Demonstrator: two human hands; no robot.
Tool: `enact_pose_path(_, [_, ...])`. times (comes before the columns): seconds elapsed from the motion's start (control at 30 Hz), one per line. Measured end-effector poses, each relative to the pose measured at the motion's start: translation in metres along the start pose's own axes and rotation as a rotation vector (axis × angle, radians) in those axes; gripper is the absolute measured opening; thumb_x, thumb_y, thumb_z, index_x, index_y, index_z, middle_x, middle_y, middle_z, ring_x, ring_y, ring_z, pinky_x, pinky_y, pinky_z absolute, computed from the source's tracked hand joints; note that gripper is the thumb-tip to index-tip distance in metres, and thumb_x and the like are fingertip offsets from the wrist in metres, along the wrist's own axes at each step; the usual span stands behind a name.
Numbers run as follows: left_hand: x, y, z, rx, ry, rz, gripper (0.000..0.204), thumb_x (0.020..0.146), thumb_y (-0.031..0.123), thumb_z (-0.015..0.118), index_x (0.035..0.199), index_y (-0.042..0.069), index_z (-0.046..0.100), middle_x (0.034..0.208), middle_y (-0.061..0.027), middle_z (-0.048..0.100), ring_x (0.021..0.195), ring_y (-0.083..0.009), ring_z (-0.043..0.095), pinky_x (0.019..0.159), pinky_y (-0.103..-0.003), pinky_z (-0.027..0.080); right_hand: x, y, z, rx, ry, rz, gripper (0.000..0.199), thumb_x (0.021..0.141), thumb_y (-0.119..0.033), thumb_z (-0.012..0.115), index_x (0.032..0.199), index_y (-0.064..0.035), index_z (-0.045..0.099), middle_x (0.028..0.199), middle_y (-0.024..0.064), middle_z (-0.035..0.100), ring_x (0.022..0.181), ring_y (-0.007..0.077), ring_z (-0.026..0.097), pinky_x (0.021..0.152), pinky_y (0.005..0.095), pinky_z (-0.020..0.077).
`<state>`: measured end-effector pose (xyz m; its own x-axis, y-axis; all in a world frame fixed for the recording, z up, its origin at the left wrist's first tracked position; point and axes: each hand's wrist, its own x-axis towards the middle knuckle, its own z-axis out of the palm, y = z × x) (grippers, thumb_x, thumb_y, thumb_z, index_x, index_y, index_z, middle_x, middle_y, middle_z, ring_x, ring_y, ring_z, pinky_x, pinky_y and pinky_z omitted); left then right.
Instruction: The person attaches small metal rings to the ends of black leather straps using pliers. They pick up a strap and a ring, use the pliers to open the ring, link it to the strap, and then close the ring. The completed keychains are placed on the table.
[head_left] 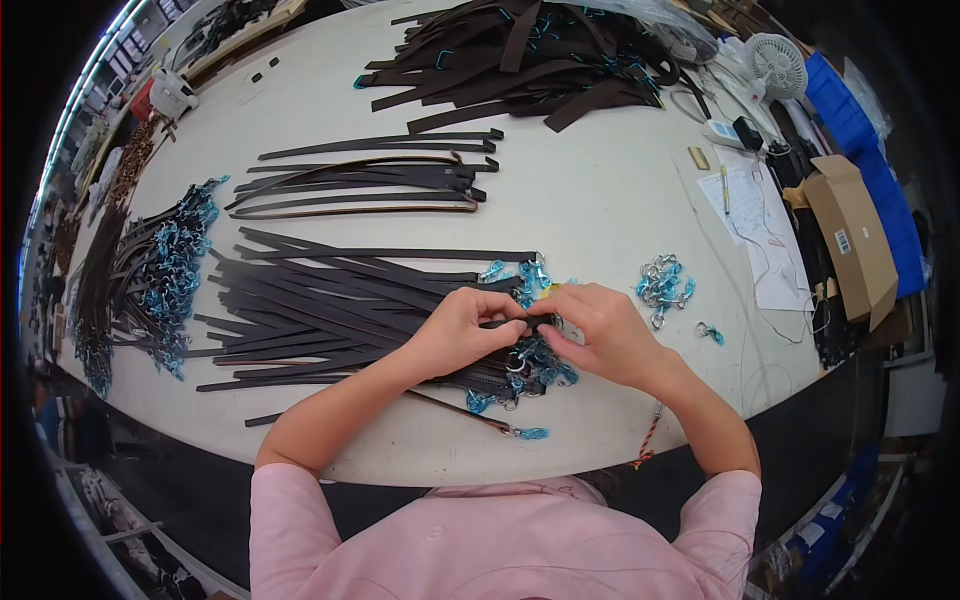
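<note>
My left hand (pixel 462 328) pinches the end of a dark brown leather strap (pixel 510 323) from the stack of straps (pixel 330 305) spread across the table to my left. My right hand (pixel 600 330) grips the same strap end from the right, fingers curled around it near a metal clasp. Beneath both hands lies a cluster of clasps in blue wrapping (pixel 540 365). The strap end itself is mostly hidden by my fingers.
A small pile of blue-wrapped metal clasps (pixel 662 282) and one loose clasp (pixel 710 332) lie right of my hands. More strap piles sit at the far side (pixel 520 60), the middle (pixel 370 180) and left edge (pixel 150 270). A cardboard box (pixel 850 235), papers (pixel 752 215) and a small fan (pixel 778 65) stand right.
</note>
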<state>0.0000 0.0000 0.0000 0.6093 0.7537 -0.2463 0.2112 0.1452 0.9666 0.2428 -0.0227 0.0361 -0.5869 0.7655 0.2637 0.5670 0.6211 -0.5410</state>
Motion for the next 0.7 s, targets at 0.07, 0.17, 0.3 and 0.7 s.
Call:
enact_pose_path(0.07, [0.000, 0.003, -0.001, 0.007, -0.029, 0.004, 0.018, 0.100, 0.011, 0.067, 0.108, -0.003, 0.073, 0.099, -0.0050, 0.076, 0.094, -0.0063, 0.068, 0.086, -0.022, 0.053, 0.002, 0.001, -0.002, -0.120, 0.016, -0.105, 0.023, 0.084, -0.011, 0.077, 0.106, -0.0095, 0.069, 0.089, 0.0054, 0.068, 0.079, 0.0247, 0.068, 0.074, 0.0364, 0.0539])
enact_pose_path(0.17, [0.000, 0.002, 0.001, -0.069, -0.036, 0.010, 0.017, 0.101, 0.012, 0.066, 0.104, -0.003, 0.073, 0.098, -0.0038, 0.075, 0.092, -0.0047, 0.066, 0.083, -0.021, 0.052, 0.003, 0.000, -0.006, -0.205, 0.003, -0.195, 0.021, 0.083, -0.009, 0.076, 0.102, -0.0075, 0.068, 0.085, 0.0052, 0.065, 0.079, 0.0239, 0.068, 0.074, 0.0365, 0.0537])
enact_pose_path(0.3, [0.002, 0.006, -0.002, -0.093, -0.039, -0.023, 0.020, 0.098, 0.013, 0.066, 0.104, -0.005, 0.074, 0.094, -0.0068, 0.076, 0.085, -0.0059, 0.067, 0.080, -0.022, 0.053, 0.007, -0.001, 0.002, -0.335, 0.004, -0.254, 0.016, 0.082, -0.009, 0.074, 0.094, -0.0064, 0.064, 0.081, 0.0051, 0.061, 0.076, 0.0225, 0.067, 0.074, 0.0359, 0.0538])
enact_pose_path(0.7, [0.003, -0.001, -0.004, -0.110, -0.042, -0.001, 0.018, 0.100, 0.012, 0.067, 0.103, -0.004, 0.074, 0.092, -0.0017, 0.074, 0.082, -0.0020, 0.061, 0.074, -0.020, 0.049, 0.009, -0.001, 0.016, -0.577, 0.082, -0.380, 0.016, 0.079, -0.008, 0.070, 0.079, -0.0073, 0.055, 0.074, 0.0034, 0.053, 0.070, 0.0188, 0.062, 0.070, 0.0320, 0.0552])
